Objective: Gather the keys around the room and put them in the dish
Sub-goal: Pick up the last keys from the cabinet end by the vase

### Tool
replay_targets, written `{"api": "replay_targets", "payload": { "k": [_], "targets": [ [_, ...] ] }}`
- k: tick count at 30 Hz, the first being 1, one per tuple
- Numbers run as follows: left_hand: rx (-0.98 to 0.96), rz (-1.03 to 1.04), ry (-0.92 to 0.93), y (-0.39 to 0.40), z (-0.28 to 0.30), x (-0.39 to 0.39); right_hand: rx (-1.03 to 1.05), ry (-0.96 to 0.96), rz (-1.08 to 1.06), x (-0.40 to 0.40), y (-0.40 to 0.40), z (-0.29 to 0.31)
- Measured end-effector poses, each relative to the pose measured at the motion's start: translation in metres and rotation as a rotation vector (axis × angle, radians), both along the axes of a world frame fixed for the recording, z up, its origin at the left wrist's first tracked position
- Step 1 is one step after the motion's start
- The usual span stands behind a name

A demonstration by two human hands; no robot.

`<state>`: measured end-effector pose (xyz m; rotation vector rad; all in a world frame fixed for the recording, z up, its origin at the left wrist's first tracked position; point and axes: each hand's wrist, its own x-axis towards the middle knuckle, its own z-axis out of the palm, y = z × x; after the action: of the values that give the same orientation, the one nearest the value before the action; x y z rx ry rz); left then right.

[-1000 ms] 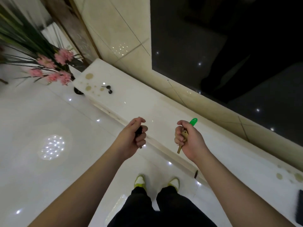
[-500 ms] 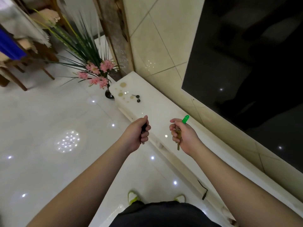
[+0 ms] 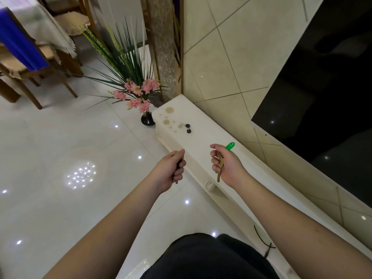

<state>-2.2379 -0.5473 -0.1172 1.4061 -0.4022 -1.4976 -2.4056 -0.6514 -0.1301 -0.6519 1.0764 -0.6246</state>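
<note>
Beyond both sets of knuckles, on the white ledge [image 3: 203, 125]: black-headed keys [image 3: 187, 127], uncollected. Left hand [image 3: 170, 171] fisted round a dark key [image 3: 178, 168]; right hand [image 3: 226, 165] curled on a green-tagged brass key [image 3: 219, 168], likely carried for the dish. No dish visible.

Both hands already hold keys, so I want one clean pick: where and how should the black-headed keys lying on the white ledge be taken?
Pinch the black-headed keys by the two round black heads, coming straight down from above. They lie flat on the white ledge; the heads look thickest, the blades thin against the surface.
</note>
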Motion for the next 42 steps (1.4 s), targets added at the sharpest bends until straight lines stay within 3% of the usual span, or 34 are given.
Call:
{"api": "replay_targets", "payload": {
  "k": [12,16,23,30,34,37,42],
  "targets": [
    [0.021,-0.054,-0.016,-0.067,-0.025,0.065,0.016,0.042,-0.010,0.062,-0.073,-0.030],
    [0.088,-0.069,-0.105,-0.120,-0.033,0.105,0.045,0.052,-0.011,0.096,-0.122,-0.054],
    [0.104,-0.101,-0.156,-0.206,-0.042,0.158,0.052,0.235,0.001,0.146,-0.211,-0.089],
    [0.188,-0.056,-0.091,-0.246,-0.088,0.185,0.130,0.322,-0.039,0.179,-0.263,-0.127],
    [0.262,-0.034,-0.046,-0.264,-0.127,0.197,0.102,0.357,0.043,0.194,-0.281,-0.162],
    [0.292,-0.070,-0.024,-0.283,-0.160,0.208,0.049,0.488,0.106,0.207,-0.294,-0.200],
    [0.300,-0.200,-0.145,-0.315,-0.218,0.233,-0.098,0.766,0.084,0.231,-0.311,-0.281]
  ]
}}
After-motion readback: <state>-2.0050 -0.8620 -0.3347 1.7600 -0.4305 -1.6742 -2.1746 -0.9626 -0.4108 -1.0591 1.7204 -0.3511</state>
